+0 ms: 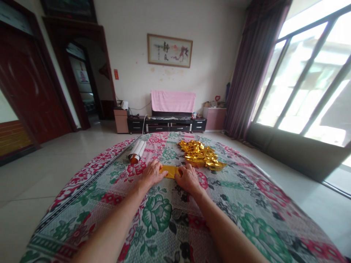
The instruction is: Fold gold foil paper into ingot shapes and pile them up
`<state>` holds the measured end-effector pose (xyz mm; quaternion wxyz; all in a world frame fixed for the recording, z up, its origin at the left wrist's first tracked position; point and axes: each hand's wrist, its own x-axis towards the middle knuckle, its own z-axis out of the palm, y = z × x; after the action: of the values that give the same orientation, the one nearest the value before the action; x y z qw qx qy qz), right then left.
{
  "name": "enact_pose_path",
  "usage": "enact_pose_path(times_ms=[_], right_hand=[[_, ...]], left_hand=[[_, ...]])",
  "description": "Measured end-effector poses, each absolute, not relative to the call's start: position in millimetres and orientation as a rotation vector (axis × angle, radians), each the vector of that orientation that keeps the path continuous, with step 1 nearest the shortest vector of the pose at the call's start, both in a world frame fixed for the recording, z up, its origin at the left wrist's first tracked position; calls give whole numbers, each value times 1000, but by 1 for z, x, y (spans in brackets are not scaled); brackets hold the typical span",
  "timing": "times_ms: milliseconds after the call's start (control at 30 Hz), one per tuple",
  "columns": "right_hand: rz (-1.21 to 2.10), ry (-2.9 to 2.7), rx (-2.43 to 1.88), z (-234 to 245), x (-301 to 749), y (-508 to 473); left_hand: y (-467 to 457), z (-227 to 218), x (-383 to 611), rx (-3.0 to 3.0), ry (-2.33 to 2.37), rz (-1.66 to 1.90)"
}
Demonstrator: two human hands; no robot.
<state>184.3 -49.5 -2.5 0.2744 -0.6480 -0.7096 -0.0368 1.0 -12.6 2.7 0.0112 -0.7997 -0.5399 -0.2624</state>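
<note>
A strip of gold paper [170, 171] lies on a floral cloth [164, 219] spread before me. My left hand [152, 173] grips its left end with bent fingers. My right hand [187, 178] pinches its right end the same way. Just beyond my right hand sits a heap of folded gold paper pieces [201, 154]. A white roll with an orange core [136, 151] lies to the left of my left hand.
The cloth covers a surface ringed by pale tiled floor [41, 171]. A low dark TV cabinet [167, 125] with a pink cover stands at the far wall. Large windows [309, 84] and a curtain fill the right; dark red doors are at left.
</note>
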Motion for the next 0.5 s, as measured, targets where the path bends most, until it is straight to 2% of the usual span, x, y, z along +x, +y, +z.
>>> enact_pose_path(times_ms=[500], right_hand=[[-137, -1866, -1795, -3, 175, -60]], left_hand=[[-26, -2, 7, -2384, -1680, -804]])
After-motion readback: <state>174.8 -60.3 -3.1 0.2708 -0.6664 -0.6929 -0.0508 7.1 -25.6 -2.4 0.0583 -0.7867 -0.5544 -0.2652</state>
